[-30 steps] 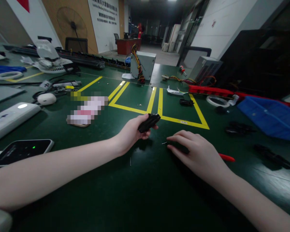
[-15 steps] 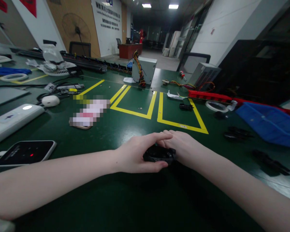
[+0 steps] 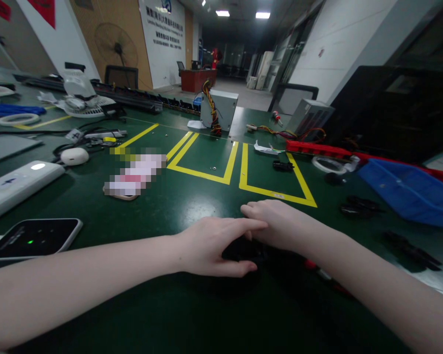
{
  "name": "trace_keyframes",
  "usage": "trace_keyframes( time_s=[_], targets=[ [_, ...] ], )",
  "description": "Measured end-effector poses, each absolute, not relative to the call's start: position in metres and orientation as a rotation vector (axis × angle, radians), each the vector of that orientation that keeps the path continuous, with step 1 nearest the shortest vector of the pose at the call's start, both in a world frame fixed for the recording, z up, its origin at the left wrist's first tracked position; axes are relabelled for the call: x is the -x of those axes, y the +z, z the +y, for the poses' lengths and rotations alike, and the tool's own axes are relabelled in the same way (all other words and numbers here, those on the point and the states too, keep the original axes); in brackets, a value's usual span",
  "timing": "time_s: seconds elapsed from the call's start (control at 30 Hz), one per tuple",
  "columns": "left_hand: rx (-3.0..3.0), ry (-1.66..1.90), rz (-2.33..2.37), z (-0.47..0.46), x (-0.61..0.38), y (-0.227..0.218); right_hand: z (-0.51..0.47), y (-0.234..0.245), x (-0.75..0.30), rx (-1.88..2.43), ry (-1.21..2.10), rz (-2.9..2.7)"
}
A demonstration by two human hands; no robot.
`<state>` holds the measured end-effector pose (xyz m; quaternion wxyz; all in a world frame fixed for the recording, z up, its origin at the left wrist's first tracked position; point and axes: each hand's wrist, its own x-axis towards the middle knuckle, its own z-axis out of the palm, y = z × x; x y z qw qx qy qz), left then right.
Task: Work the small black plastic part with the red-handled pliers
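Observation:
A small black plastic part (image 3: 239,251) lies low over the green table (image 3: 192,196), held between both my hands. My left hand (image 3: 214,244) wraps it from the left, thumb beneath and fingers stretched over the top. From the right, my right hand (image 3: 280,223) covers the part's far side, its fingertips meeting my left fingers. Most of the part is hidden under the hands. A red-handled tool (image 3: 319,271) lies on the table under my right forearm.
Yellow tape rectangles (image 3: 276,189) mark the table ahead, with a small black piece (image 3: 282,166) inside one. A blue bin (image 3: 409,191) and loose black parts (image 3: 358,206) sit at the right. A phone-like device (image 3: 33,238) and white box (image 3: 18,182) lie at the left; two grey power supplies (image 3: 219,108) stand behind.
My left hand carried the black part from in front down toward me, and my right hand came over to join it. Both hands now cover the part, slightly lower than half a second ago.

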<state>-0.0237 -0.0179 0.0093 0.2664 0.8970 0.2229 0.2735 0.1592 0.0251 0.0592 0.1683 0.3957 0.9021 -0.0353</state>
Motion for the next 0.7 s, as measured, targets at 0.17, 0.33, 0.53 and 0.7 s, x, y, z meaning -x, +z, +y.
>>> trace_keyframes(
  time_s=[0.17,0.33,0.53,0.7],
  targets=[
    [-2.427,0.686,0.625,-0.017,0.022,0.009,0.024,0.063,-0.165,-1.164,-0.169,2.618],
    [-2.437,0.642,0.655,-0.017,0.022,0.008,0.025,0.057,-0.171,-1.259,-0.325,2.698],
    [-2.372,0.66,0.696,-0.018,0.022,0.008,0.015,0.047,-0.192,-1.367,-0.61,3.098],
    [-2.325,0.743,0.649,-0.018,0.022,0.003,-0.017,0.054,-0.201,-1.461,-1.068,3.142]
  ],
)
